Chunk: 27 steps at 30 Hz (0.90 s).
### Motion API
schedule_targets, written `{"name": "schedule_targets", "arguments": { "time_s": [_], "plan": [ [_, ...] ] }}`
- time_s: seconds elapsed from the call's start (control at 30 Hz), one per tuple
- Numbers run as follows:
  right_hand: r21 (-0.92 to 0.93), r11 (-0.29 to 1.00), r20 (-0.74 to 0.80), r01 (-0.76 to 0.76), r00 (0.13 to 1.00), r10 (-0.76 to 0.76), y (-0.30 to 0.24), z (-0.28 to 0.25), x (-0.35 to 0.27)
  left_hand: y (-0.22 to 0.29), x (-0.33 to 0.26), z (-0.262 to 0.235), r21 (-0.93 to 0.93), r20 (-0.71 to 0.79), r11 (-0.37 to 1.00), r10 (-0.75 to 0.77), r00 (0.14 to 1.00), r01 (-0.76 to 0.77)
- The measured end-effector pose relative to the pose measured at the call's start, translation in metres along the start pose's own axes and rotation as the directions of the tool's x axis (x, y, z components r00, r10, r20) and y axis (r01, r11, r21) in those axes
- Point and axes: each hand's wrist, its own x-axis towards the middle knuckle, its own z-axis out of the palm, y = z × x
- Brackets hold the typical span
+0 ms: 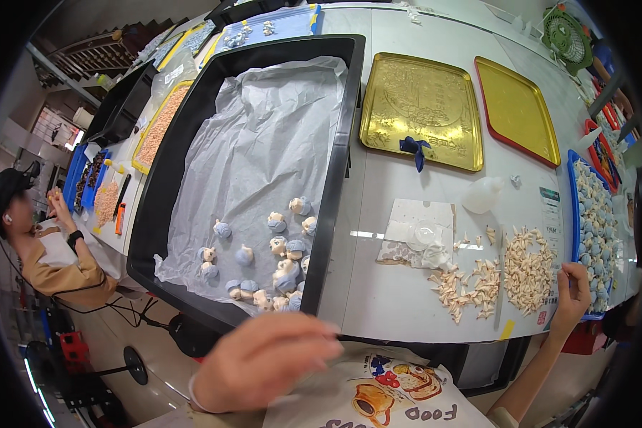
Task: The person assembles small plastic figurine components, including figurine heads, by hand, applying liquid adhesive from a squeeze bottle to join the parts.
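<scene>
Small blue-and-white figures (286, 274) on white paper (257, 143) inside a large black tray (344, 146), mostly clustered at the near right corner, some touching, a few apart toward the middle. Overlapping that corner in view, left hand (267, 360), blurred, fingers side by side and loosely bent, pointing rightward; cannot tell whether pinching anything.

Far to the right, right hand (573, 291) beside the near left edge of a blue tray (573, 189), thumb and fingers curled toward each other; cannot tell whether gripping anything. Inside the blue tray, many more figures of similar colours, closely packed.

Between the two trays, on the white surface (364, 285), two spreads of little pale pointed pieces (529, 269), parted by a narrow translucent strip (501, 292). Left of these, a cardboard piece (405, 212) with a clear round lid (426, 234) and crumpled tissue (437, 257) on top; just beyond, a whitish bottle (483, 194).

Farther back, an embossed gold tray (421, 93) with a dark blue cloth (414, 148) at the near edge, and beside it a red-rimmed gold tray (517, 107). Off to the left, a co-worker (75, 274) in a tan sleeve and black cap.
</scene>
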Motion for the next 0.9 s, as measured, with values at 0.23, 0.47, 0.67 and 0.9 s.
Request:
{"name": "schedule_targets", "arguments": {
  "time_s": [0.23,0.47,0.67,0.9],
  "plan": [
    [0.121,0.993,0.051,-0.006,0.999,0.0,-0.022,0.005,-0.001,0.002,-0.002,0.044,-0.416,0.003,0.905,0.095,0.995,-0.085],
    [0.178,0.983,0.172,-0.032,0.985,0.001,-0.061,0.036,0.015,-0.018,0.011,0.081,-0.776,0.225,0.617,0.077,0.971,0.131],
    [0.27,0.963,0.259,-0.023,0.965,-0.049,-0.11,0.085,0.028,-0.047,0.027,0.117,-0.875,0.175,0.461,0.024,0.984,0.144],
    [0.298,0.954,0.559,-0.038,0.817,-0.142,-0.136,0.135,0.046,-0.051,0.042,0.128,-0.927,0.165,0.334,-0.051,0.985,0.173]
  ]
}}
